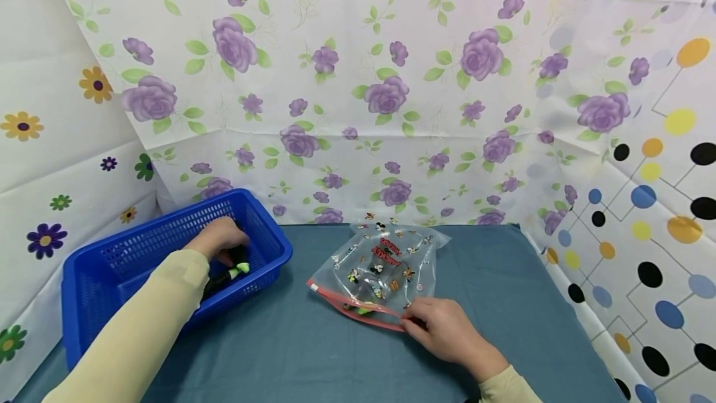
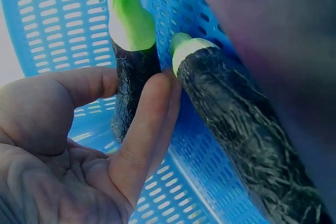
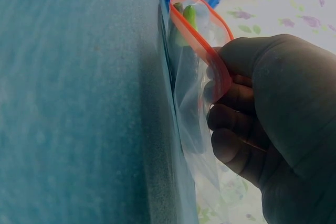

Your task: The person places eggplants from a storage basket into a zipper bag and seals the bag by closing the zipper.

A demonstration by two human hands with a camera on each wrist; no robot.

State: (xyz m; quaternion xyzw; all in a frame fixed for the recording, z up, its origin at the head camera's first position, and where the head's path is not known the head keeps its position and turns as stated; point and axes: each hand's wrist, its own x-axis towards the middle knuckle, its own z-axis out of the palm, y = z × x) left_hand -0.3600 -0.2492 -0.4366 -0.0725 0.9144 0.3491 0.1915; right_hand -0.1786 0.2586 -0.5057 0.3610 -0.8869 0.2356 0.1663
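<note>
My left hand reaches into the blue basket. In the left wrist view, thumb and fingers pinch a slim black eggplant with a light green stem end. A second eggplant, dark and wrinkled, lies beside it against the basket's perforated wall. My right hand pinches the red zip edge of a clear printed zip bag that lies on the table. The bag's mouth gapes in the right wrist view. Inside shows a green-ended item, its body blurred by the plastic.
A blue-grey cloth covers the table. Behind it hangs a white sheet with purple flowers; a dotted sheet closes the right side, and a daisy-printed sheet stands at the left behind the basket.
</note>
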